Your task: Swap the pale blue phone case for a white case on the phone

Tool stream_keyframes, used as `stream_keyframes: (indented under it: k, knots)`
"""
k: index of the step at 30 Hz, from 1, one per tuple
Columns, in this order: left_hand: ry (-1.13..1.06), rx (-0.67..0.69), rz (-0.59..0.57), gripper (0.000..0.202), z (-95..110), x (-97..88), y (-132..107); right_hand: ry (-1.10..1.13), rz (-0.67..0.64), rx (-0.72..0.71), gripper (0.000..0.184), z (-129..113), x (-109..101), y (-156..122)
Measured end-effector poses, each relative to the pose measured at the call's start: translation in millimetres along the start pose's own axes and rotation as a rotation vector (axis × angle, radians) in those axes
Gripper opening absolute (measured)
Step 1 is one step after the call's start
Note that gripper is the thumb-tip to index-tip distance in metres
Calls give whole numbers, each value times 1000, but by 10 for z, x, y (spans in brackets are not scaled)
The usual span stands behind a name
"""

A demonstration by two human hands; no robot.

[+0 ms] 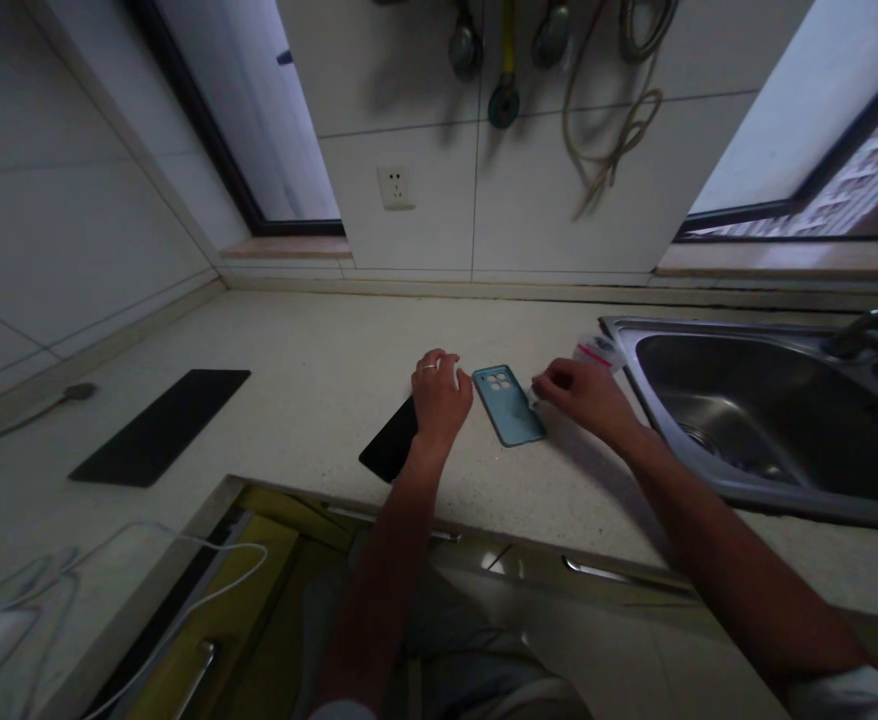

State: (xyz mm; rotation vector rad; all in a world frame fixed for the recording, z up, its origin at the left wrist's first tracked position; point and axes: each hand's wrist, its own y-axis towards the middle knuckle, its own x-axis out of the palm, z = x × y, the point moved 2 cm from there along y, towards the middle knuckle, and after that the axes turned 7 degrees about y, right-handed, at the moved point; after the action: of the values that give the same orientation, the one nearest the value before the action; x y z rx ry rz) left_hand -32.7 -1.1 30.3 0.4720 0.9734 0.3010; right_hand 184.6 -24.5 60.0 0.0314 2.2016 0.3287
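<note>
On a pale kitchen counter point(296, 400), the left hand point(439, 395) rested with fingers curled on a black phone point(390, 450). The right hand point(581, 392), fingertips pinched on something too small to tell, sat just beside a teal phone case point(510, 408) lying flat, near the steel sink point(746, 410).

A teal phone case point(509, 404) lies flat on the table, camera cut-outs toward the wall, tilted slightly. Just left of it a black phone point(389, 447) lies flat too, its upper end hidden, angled toward the table's front edge.
</note>
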Motion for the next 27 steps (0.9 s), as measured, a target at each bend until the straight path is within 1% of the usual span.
stream_keyframes:
  k: [2,3,5,6,8,9,11,13,16,19,21,23,24,27]
  knots:
    - [194,-53,-74,33,-69,-149,-89,24,15,-65,32,-46,41,-29]
    - [274,-79,-133,41,-113,-224,-140,33,7,-95,33,-76,73,-50]
    - [390,-133,-285,61,-209,-363,-244,33,-25,-149,33,-146,154,-97]
    - [438,-170,-360,67,-258,-425,-292,28,-47,-169,33,-181,198,-122]
    - [491,-206,-480,67,-330,-524,-366,16,-94,-190,32,-245,286,-166]
    - [504,-201,-511,64,-351,-560,-386,13,-112,-195,32,-270,328,-186]
    - [518,-175,-531,57,-377,-599,-397,13,-128,-201,32,-302,404,-217]
    - [520,-154,-523,52,-398,-602,-380,26,-119,-224,31,-310,474,-242]
    - [463,-169,-504,54,-450,-572,-352,74,-90,-267,28,-290,572,-269]
    - [313,-253,-453,61,-499,-553,-354,171,-54,-311,27,-273,643,-286]
    - [118,-315,-402,63,-503,-549,-362,275,-14,-350,27,-282,661,-295]
    - [-199,-400,-375,65,-487,-528,-360,387,26,-377,27,-300,661,-301]
    - [-386,-459,-387,65,-476,-502,-353,440,39,-374,27,-306,660,-302]
    - [-906,-665,-503,57,-443,-366,-300,594,49,-302,29,-300,680,-305]
